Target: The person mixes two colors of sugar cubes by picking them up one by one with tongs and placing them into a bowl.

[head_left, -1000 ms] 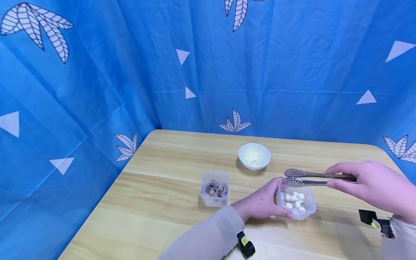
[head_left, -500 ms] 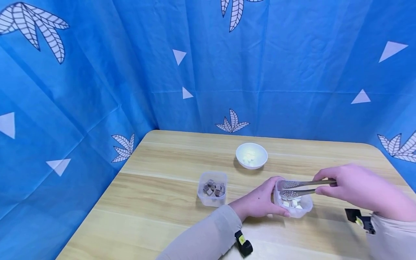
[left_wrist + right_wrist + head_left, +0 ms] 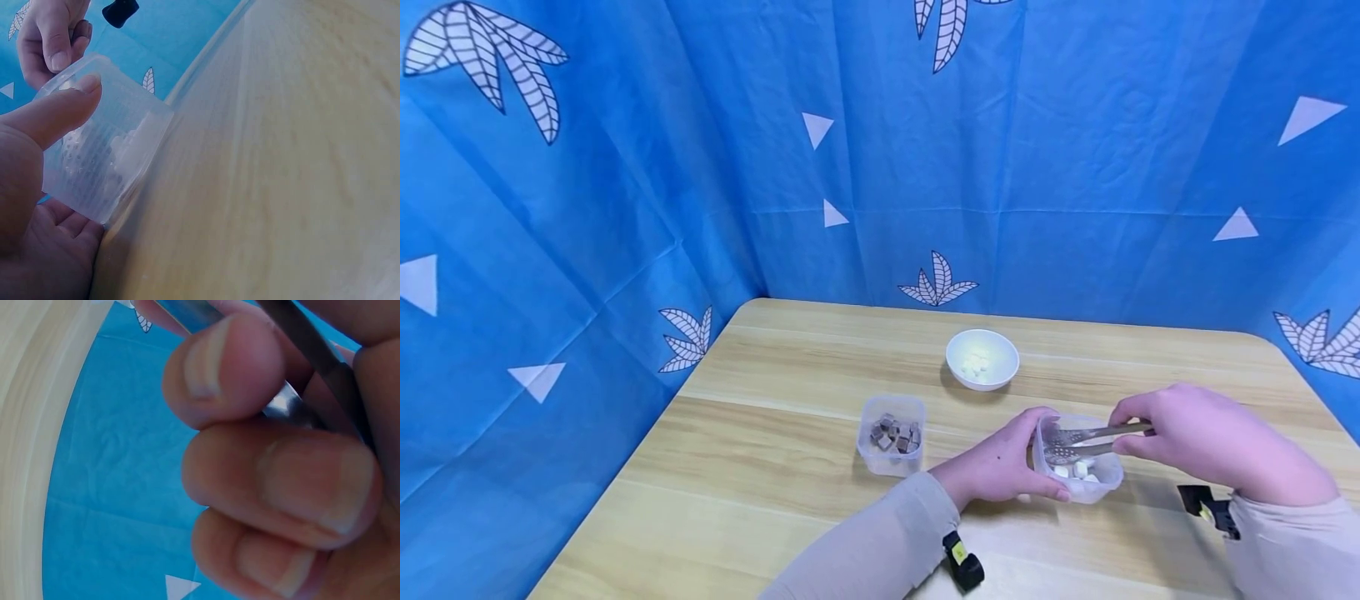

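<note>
Right hand [image 3: 1198, 437] grips tongs [image 3: 1097, 432], tips [image 3: 1062, 455] inside the tub [image 3: 1088, 493] of cubes [image 3: 1080, 470] (any caught, I cannot tell); left hand [image 3: 1000, 467] holds the tub. Picking seems the step; next calls for a firm squeeze. The bowl [image 3: 1002, 354] stands beyond.

Table [image 3: 775, 375], wood-grained: beneath left fingers [image 3: 1033, 418]. Curtain [image 3: 910, 150], blue, leaf-printed: beyond them. Tub [image 3: 891, 467], brown cubes [image 3: 904, 445] inside: leftward, apart.

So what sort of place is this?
Probably a small indoor corner set up for recording, though I can't be sure. A blue leaf-print sheet hangs behind a wood-grain table, and black gadgets sit at both of the person's wrists.
</note>
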